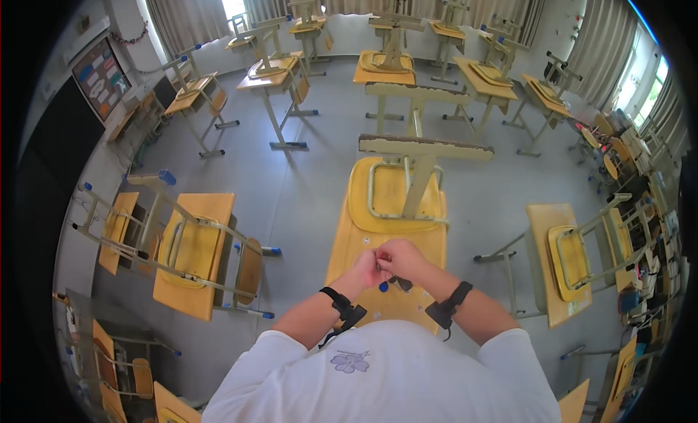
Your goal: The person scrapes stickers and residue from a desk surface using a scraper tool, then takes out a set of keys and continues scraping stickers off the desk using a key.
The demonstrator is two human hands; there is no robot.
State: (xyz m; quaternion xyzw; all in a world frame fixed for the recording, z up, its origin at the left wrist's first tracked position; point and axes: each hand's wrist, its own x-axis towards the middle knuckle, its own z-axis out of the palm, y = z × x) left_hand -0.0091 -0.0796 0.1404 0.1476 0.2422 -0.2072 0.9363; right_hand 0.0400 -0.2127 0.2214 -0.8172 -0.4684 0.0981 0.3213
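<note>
My left hand point(368, 270) and my right hand point(402, 260) meet above the wooden desk point(342, 257) in front of me. The fingers of both are closed and pressed together at the tips; whatever lies between them is too small to make out. Just below the hands is a small blue object point(384, 285), with a small dark object point(403, 283) beside it; whether they lie on the desk I cannot tell. Beyond my hands, a yellow chair point(363, 198) rests upside down on the desktop, its metal legs pointing up. A small whitish spot point(366, 241) shows near the chair's edge.
Several desks carry upturned chairs, including a left desk point(222, 205) and a right desk point(542, 219). Grey floor point(291, 198) runs between the rows. Cluttered shelves point(654, 227) line the right side, and curtains point(189, 16) hang at the back.
</note>
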